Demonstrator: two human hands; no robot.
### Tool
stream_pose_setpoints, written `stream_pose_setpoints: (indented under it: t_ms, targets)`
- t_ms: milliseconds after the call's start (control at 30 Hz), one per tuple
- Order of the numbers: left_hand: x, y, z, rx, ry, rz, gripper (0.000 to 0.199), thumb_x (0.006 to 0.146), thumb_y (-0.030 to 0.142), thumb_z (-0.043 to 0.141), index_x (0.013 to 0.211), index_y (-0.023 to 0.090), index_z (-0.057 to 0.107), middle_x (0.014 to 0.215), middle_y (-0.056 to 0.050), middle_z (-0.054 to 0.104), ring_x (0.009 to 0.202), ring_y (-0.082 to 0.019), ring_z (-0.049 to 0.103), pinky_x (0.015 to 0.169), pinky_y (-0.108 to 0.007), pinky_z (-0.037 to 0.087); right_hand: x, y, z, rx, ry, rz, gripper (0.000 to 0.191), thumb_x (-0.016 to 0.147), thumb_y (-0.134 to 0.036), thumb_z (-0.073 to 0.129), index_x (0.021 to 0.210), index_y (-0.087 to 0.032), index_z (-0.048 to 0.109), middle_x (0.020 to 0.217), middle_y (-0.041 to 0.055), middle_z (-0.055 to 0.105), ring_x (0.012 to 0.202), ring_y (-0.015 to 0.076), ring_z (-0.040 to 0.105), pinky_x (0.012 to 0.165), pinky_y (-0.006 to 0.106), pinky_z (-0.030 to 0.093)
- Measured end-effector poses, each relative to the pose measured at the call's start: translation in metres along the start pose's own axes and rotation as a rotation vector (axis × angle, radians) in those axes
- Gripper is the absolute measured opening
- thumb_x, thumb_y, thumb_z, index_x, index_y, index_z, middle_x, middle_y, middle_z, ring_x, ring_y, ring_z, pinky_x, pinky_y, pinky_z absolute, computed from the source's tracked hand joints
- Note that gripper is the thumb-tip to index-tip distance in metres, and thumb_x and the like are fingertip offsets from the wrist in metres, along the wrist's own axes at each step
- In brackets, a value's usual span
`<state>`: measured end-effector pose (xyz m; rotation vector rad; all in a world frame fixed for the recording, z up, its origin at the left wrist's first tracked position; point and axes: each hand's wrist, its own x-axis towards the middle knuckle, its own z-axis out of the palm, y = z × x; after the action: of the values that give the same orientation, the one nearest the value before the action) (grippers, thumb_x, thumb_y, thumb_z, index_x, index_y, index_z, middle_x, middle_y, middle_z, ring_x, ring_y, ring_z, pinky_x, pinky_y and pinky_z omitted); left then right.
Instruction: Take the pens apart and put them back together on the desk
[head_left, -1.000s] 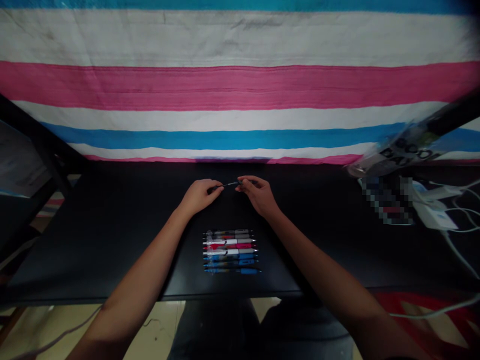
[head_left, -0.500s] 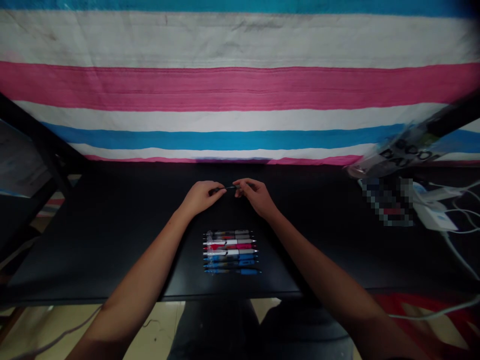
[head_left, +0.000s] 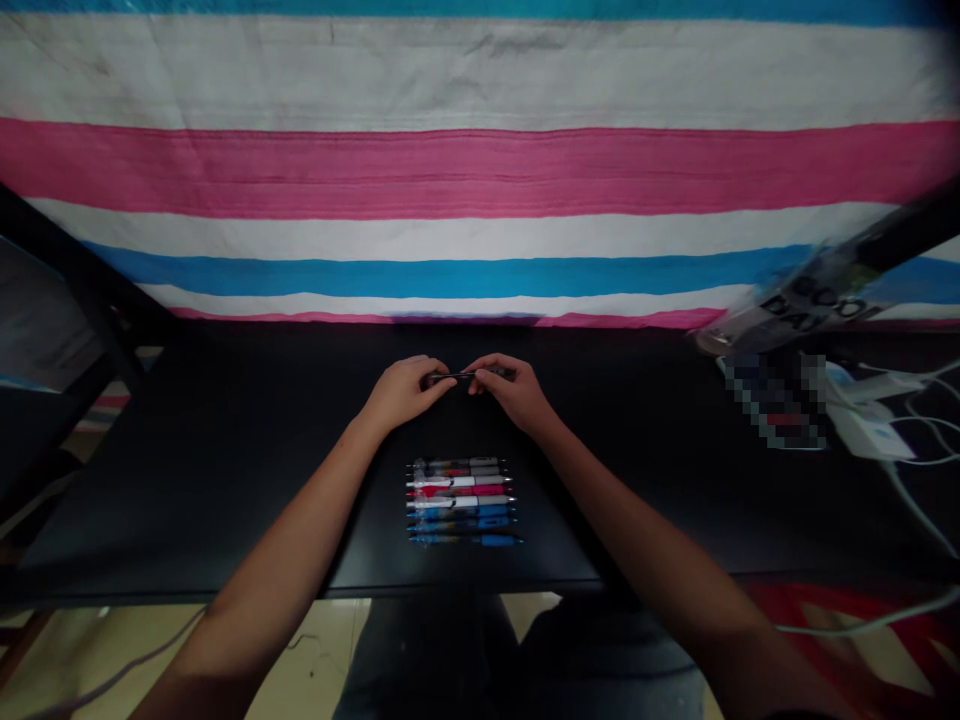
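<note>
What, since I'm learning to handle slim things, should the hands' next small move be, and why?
Perhaps ease the right hand slightly toward the left hand: each pinches one end of a slim dark item, and its thin middle spans the short gap between them. Whether its parts are joined is unclear.

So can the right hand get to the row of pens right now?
Probably yes: the right hand is close by, and nothing shows between it and the row of pens on the black table. But it is pinching a slim pen-like thing, so it might have to let go first.
</note>
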<state>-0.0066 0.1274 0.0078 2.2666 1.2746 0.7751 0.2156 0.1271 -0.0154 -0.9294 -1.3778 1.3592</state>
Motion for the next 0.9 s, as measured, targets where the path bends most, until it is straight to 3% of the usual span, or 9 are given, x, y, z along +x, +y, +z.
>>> stream_pose_setpoints:
  t_ms: [200,300,467,700,900]
  targets:
    - [-0.001,-0.001,-0.004,0.001,0.051,0.024,0.019,0.098,0.031,0.056,0.098,0.018,0.070,0.089,-0.005,0.070,0.076,-0.018,0.064,0.071,-0.031,0.047,0.002,0.000,0.002,0.112,0.155,0.001,0.021,0.079,-0.041,0.078,0.085,-0.021,0.072,0.076,0.0020,0.070,0.062,0.0150,0.060,0.064,0.032,0.049]
    - [0.000,-0.004,-0.003,-0.018,0.092,0.044,0.021,0.101,0.029,0.052,0.098,0.019,0.070,0.093,-0.006,0.072,0.084,-0.020,0.066,0.078,-0.033,0.049,0.003,0.002,0.001,0.111,0.158,0.000,0.021,0.080,-0.041,0.077,0.086,-0.022,0.072,0.077,0.0016,0.069,0.061,0.0144,0.060,0.062,0.031,0.048]
    - [0.001,-0.007,0.001,-0.076,0.128,0.098,0.018,0.100,0.029,0.056,0.102,0.020,0.072,0.100,-0.005,0.074,0.091,-0.019,0.069,0.084,-0.032,0.051,0.002,0.005,-0.001,-0.082,0.114,-0.029,0.024,0.082,-0.045,0.076,0.090,-0.022,0.073,0.061,-0.0036,0.057,0.056,0.0134,0.053,0.059,0.029,0.044]
    - [0.001,-0.008,0.002,-0.132,0.188,0.096,0.018,0.098,0.030,0.061,0.105,0.021,0.075,0.094,-0.005,0.075,0.079,-0.017,0.067,0.074,-0.030,0.051,0.000,0.004,0.001,-0.241,0.042,-0.064,0.023,0.080,-0.037,0.075,0.097,-0.022,0.070,0.083,0.0022,0.072,0.077,0.0192,0.068,0.076,0.034,0.052]
    - [0.000,-0.010,0.002,-0.074,0.161,0.102,0.021,0.099,0.030,0.061,0.111,0.022,0.076,0.088,-0.004,0.072,0.078,-0.018,0.065,0.073,-0.030,0.051,-0.001,0.008,0.002,-0.449,0.049,-0.156,0.018,0.084,-0.033,0.069,0.097,-0.022,0.069,0.092,0.0043,0.074,0.086,0.0218,0.069,0.084,0.036,0.052]
